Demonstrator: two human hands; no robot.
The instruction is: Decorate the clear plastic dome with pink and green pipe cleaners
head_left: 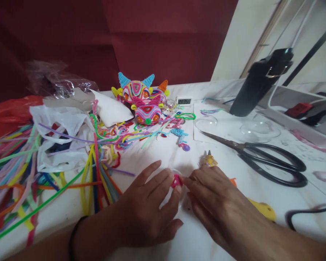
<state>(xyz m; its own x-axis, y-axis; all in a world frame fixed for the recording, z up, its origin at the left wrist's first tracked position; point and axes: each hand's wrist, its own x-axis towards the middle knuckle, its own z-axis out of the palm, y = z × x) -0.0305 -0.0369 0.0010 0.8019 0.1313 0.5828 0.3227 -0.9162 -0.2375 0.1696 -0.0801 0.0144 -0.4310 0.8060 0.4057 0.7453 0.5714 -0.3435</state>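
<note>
A small pink coil [176, 180], apparently pipe cleaner, sits between both hands on what looks like a clear plastic dome, mostly hidden under the fingers. My left hand [153, 199] pinches it between thumb and fingers, the index finger stretched out above. From the other side, the fingertips of my right hand [218, 195] press against its edge, the fingers bent together. Just past the right knuckles shows a dark-tipped nozzle with a yellow patterned collar [210, 160]. A yellow handle [263, 210] shows beside the right wrist, perhaps part of the same tool.
Large black-handled scissors [271, 156] lie at right, near clear domes [251, 130]. Pipe cleaners [19, 174] and a white plastic bag [62, 127] crowd the left. Behind stand colourful horned heads [148, 108], a small digital clock [184, 101] and a black bottle [252, 83].
</note>
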